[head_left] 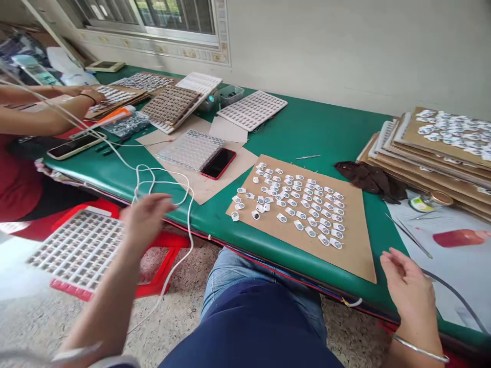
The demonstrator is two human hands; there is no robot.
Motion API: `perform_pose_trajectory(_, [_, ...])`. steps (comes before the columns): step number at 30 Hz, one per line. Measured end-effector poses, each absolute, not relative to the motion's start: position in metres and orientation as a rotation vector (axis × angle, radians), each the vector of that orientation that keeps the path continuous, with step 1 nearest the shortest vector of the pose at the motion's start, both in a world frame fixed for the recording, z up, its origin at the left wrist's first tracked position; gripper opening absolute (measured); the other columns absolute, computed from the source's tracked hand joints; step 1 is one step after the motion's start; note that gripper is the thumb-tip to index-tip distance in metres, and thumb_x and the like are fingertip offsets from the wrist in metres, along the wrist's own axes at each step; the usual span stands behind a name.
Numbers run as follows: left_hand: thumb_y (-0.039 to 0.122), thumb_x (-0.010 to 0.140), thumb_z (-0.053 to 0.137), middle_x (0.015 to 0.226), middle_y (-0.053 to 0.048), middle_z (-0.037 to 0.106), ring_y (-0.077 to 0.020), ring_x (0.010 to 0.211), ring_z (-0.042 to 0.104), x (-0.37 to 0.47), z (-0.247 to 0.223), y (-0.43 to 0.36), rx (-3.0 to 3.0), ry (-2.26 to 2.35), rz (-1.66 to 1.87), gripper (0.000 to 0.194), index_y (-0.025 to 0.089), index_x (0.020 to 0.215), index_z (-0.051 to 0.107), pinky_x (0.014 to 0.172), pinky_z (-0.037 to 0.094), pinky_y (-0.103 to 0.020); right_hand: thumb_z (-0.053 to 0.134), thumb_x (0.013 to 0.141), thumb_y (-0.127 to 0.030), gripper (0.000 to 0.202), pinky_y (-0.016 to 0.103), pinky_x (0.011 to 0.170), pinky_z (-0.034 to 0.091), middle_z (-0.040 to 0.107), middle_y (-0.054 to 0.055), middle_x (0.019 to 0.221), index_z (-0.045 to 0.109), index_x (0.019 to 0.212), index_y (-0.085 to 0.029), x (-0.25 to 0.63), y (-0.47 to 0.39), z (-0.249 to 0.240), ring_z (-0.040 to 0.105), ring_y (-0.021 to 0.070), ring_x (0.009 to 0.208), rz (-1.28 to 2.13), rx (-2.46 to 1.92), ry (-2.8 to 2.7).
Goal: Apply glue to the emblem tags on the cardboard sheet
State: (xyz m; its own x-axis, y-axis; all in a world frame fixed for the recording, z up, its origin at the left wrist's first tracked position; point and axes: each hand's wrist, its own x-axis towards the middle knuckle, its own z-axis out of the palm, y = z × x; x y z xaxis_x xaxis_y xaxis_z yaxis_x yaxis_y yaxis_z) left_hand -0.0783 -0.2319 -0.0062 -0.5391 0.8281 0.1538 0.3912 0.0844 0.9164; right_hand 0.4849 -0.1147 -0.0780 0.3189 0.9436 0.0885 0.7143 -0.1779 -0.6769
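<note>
My left hand [148, 217] is raised over the table's near edge, beside a loose white cable [190, 204]. Motion smears its fingers, so whether they hold anything cannot be made out. At the right, my right hand [410, 278] hovers near the corner of a brown cardboard sheet [356, 260], its fingers loosely bent and apart with nothing in them. Many small white tabs with round grey faces [312, 212] lie on that sheet, in rough rows at its right side and more jumbled toward the left. One piece [255, 215] there shows a black top.
Stacked boards [406, 163], a dark cloth [370, 179], tweezers [410, 235] and a red bottle [458, 238] are at right. A phone [218, 163] lies by a clear tray [190, 151]. A co-worker's arm [49, 112] reaches in at left, above a gridded tray [82, 245] on a red stool.
</note>
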Motion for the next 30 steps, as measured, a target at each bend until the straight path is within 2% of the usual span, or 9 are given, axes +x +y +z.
perform_pose_trajectory(3, [0.039, 0.076, 0.064, 0.087, -0.005, 0.069, -0.021, 0.085, 0.062, -0.043, -0.029, -0.216, 1.347, 2.063, 1.205, 0.035, 0.017, 0.104, 0.061, 0.078, 0.049, -0.033, 0.052, 0.069, -0.061, 0.068, 0.053, 0.081, 0.046, 0.063, 0.01, 0.117, 0.051, 0.125, -0.023, 0.479, -0.126, -0.074, 0.062, 0.033, 0.089, 0.436, -2.088, -1.742])
perform_pose_trajectory(8, [0.04, 0.09, 0.043, 0.109, -0.01, 0.066, -0.0252, 0.118, 0.047, -0.004, -0.05, -0.191, 1.713, 2.214, 0.859, 0.046, 0.013, 0.127, 0.043, 0.102, 0.036, -0.044, 0.048, 0.066, -0.072, 0.082, 0.051, 0.085, 0.045, 0.052, 0.016, 0.129, 0.048, 0.127, -0.017, 0.466, -0.154, -0.076, 0.051, 0.0389, 0.113, 0.381, -2.089, -1.91])
perform_pose_trajectory(16, [0.04, 0.095, 0.03, 0.119, -0.005, 0.062, -0.0201, 0.13, 0.038, 0.019, -0.056, -0.183, 1.684, 2.022, 0.793, 0.046, 0.017, 0.135, 0.031, 0.113, 0.012, -0.05, 0.04, 0.073, -0.072, 0.075, 0.05, 0.097, 0.038, 0.067, 0.01, 0.106, 0.051, 0.123, -0.017, 0.466, -0.132, -0.07, 0.044, 0.033, 0.124, 0.194, -1.972, -1.944])
perform_pose_trajectory(18, [0.04, 0.095, 0.028, 0.117, -0.005, 0.063, -0.0182, 0.129, 0.04, 0.023, -0.053, -0.181, 1.593, 1.97, 0.854, 0.047, 0.016, 0.136, 0.029, 0.113, 0.018, -0.046, 0.038, 0.073, -0.073, 0.076, 0.049, 0.089, 0.043, 0.068, 0.01, 0.104, 0.05, 0.124, -0.017, 0.47, -0.127, -0.067, 0.056, 0.0339, 0.108, 0.221, -2.015, -1.943])
perform_pose_trajectory(20, [0.039, 0.095, 0.027, 0.111, -0.006, 0.066, -0.0169, 0.125, 0.045, 0.02, -0.049, -0.182, 1.473, 1.965, 0.935, 0.048, 0.015, 0.137, 0.029, 0.108, 0.032, -0.04, 0.041, 0.073, -0.071, 0.074, 0.047, 0.075, 0.048, 0.067, 0.008, 0.108, 0.047, 0.127, -0.021, 0.472, -0.127, -0.063, 0.064, 0.0278, 0.073, 0.318, -2.104, -1.912])
perform_pose_trajectory(23, [0.039, 0.093, 0.036, 0.109, -0.006, 0.067, -0.0193, 0.116, 0.053, 0.002, -0.046, -0.188, 1.489, 2.037, 0.905, 0.043, 0.017, 0.129, 0.042, 0.099, 0.042, -0.036, 0.048, 0.07, -0.069, 0.076, 0.042, 0.062, 0.048, 0.062, 0.005, 0.12, 0.039, 0.133, -0.028, 0.474, -0.133, -0.059, 0.047, 0.0126, 0.039, 0.463, -2.177, -1.886])
perform_pose_trajectory(25, [0.041, 0.087, 0.048, 0.114, -0.008, 0.063, -0.023, 0.114, 0.053, -0.013, -0.045, -0.193, 1.637, 2.1, 0.786, 0.04, 0.018, 0.119, 0.054, 0.099, 0.042, -0.038, 0.053, 0.066, -0.068, 0.08, 0.04, 0.058, 0.048, 0.059, 0.005, 0.124, 0.036, 0.134, -0.03, 0.475, -0.137, -0.058, 0.043, 0.0101, 0.036, 0.52, -2.168, -1.918])
perform_pose_trajectory(27, [0.041, 0.082, 0.055, 0.117, -0.009, 0.059, -0.0256, 0.114, 0.051, -0.024, -0.047, -0.194, 1.798, 2.103, 0.674, 0.037, 0.018, 0.111, 0.061, 0.099, 0.04, -0.042, 0.055, 0.065, -0.068, 0.081, 0.039, 0.059, 0.048, 0.06, 0.006, 0.123, 0.04, 0.132, -0.027, 0.474, -0.139, -0.059, 0.051, 0.0142, 0.044, 0.506, -2.133, -1.966])
perform_pose_trajectory(30, [0.039, 0.083, 0.055, 0.112, -0.008, 0.059, -0.0255, 0.11, 0.049, -0.028, -0.051, -0.19, 1.936, 2.065, 0.618, 0.03, 0.02, 0.104, 0.066, 0.098, 0.04, -0.044, 0.049, 0.069, -0.068, 0.073, 0.043, 0.073, 0.049, 0.062, 0.008, 0.117, 0.048, 0.126, -0.022, 0.471, -0.138, -0.063, 0.063, 0.027, 0.077, 0.353, -2.061, -1.989])
